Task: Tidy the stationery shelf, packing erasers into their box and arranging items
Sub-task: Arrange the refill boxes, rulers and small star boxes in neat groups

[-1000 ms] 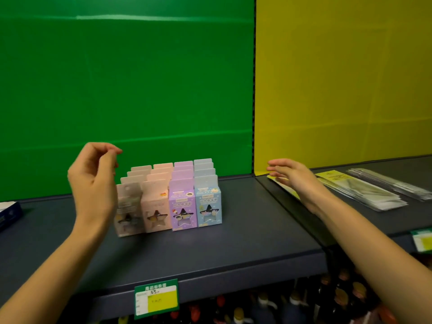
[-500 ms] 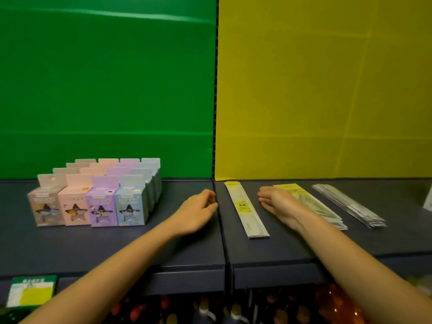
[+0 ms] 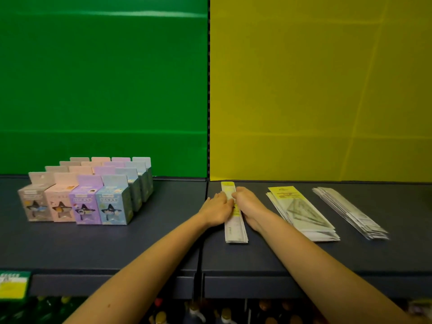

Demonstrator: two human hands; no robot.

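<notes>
Behind the shelf stand two plain backdrops: a green panel (image 3: 102,85) on the left and a yellow panel (image 3: 320,90) on the right, which meet at a dark vertical seam. On the front edge of the shelf, at the far left, hangs a green and yellow price label (image 3: 12,286). Under the shelf, bottles (image 3: 194,312) with coloured caps stand in the dark and are only partly in view.

You've got a dark grey shelf (image 3: 163,244) in two sections, seam down the middle. On the left section, pastel eraser boxes (image 3: 77,202) stand upright in four tidy rows, front to back. On the right section, a narrow ruler stack (image 3: 235,230) lies just beside the seam, a wider set-square pack pile (image 3: 301,211) near it, then a slim packet pile (image 3: 350,211) farther right.
</notes>
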